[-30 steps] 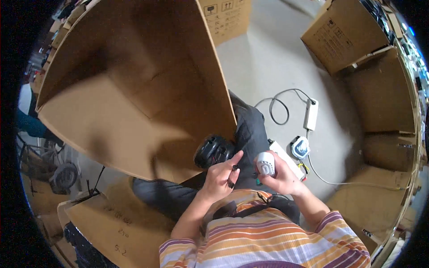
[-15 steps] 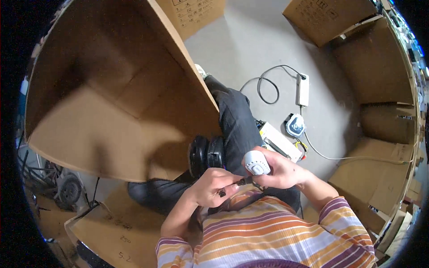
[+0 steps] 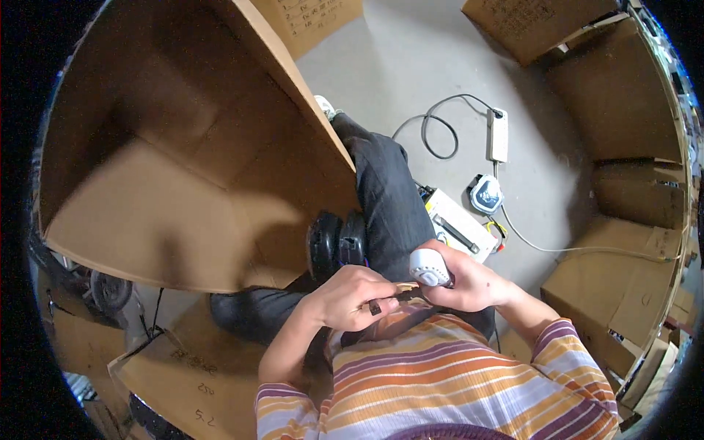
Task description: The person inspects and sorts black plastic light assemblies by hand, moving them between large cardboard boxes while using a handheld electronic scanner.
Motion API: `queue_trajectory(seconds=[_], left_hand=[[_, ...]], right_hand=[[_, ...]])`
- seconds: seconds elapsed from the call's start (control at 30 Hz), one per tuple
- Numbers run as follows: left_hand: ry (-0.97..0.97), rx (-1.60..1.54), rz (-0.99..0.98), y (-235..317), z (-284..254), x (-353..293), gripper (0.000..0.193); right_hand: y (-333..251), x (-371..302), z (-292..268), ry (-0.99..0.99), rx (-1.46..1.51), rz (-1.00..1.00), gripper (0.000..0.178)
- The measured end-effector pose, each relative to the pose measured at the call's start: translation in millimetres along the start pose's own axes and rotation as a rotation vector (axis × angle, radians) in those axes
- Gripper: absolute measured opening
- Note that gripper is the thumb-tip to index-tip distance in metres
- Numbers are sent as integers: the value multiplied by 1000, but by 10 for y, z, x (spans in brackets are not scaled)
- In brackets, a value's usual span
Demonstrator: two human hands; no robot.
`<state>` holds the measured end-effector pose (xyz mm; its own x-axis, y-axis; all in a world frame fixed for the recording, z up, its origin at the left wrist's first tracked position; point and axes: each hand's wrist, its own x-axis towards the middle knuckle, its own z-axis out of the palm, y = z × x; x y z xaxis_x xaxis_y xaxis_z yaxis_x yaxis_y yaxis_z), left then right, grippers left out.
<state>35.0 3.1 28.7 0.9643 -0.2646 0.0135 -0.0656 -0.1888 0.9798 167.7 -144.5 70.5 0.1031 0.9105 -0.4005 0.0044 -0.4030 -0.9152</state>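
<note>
My left hand [image 3: 357, 298] is closed in a pinch on a small black part with a squared end [image 3: 377, 306], which looks like a connector. Close by on the right, my right hand [image 3: 466, 282] wraps round a white handheld device [image 3: 430, 268] with a rounded, vented end; its kind does not show. A dark strip bridges the gap between the two hands, and the white device's lower part is hidden by my fingers. Both hands are above my lap, in front of my striped shirt. Two black wheel-like round parts [image 3: 339, 242] stand just beyond my left hand.
A big open cardboard box [image 3: 183, 191] fills the left. On the floor at right lie a white power strip [image 3: 498, 139] with a black cable, a hexagonal device [image 3: 485, 195] and a white case with a dark handle [image 3: 458, 231]. Cardboard boxes [image 3: 616, 95] line the right side.
Both hands have shifted slightly to the right with their things still held. The black part in my left hand shows a bit more. The whole view has moved a little.
</note>
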Motion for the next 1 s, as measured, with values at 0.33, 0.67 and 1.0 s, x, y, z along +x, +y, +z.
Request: queue_trajectory(seconds=[0.33,0.67,1.0], left_hand=[[80,-57,-16,-98,216,58,19],[209,61,-74,-7,694,359,16],[227,124,-123,-60,691,369,15]], right_hand=[[40,-76,26,55,20,86,32],[463,-552,14,423,362,113,40],[559,-437,58,560,196,88,35]])
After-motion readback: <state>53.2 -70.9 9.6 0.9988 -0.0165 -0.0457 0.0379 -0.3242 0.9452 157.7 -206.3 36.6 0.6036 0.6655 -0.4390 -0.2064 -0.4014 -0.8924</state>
